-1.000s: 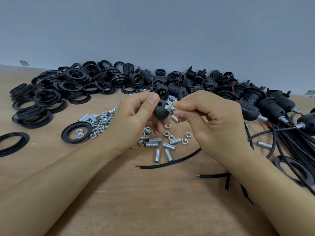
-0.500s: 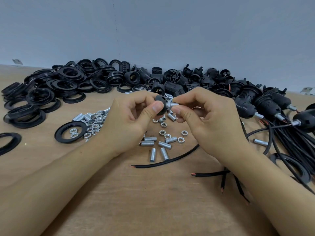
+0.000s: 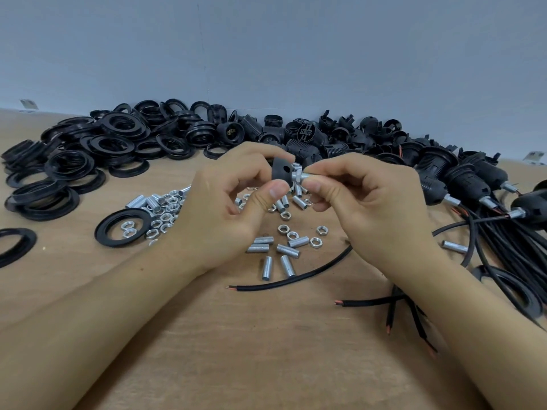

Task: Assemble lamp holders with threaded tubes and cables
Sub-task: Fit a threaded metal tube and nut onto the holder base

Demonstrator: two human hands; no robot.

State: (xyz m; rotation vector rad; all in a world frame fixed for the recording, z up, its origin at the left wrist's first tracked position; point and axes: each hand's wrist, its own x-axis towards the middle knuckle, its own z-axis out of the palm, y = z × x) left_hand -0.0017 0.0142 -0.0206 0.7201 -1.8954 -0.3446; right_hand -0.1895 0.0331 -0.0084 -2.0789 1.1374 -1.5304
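Above the middle of the bench (image 3: 266,350), the two hands meet over a scatter of loose metal parts. The left hand (image 3: 233,208) grips a black lamp holder cap (image 3: 281,172) — thumb curled up against its lower edge, forefinger arched over its top — so the cap sits at the fingertips, clear of the palm, its rounded back turned toward the right hand. From the centre of that back a silver threaded tube (image 3: 305,176) sticks out sideways with a hex nut (image 3: 295,175) on it, right against the cap. The right hand (image 3: 364,199) pinches the tube's free end between thumb and forefinger, its other fingers curled under; tube and nut lie in the narrow gap between the two hands.

Below them on the bench lie loose tubes (image 3: 288,250) and nuts (image 3: 159,214), and a black cable (image 3: 296,279) with bared copper ends runs toward the near edge. Black rings (image 3: 97,155) are heaped toward the far left corner, threaded holder bodies (image 3: 302,137) along the far edge, and finished holders with cables (image 3: 461,184) by the right edge.
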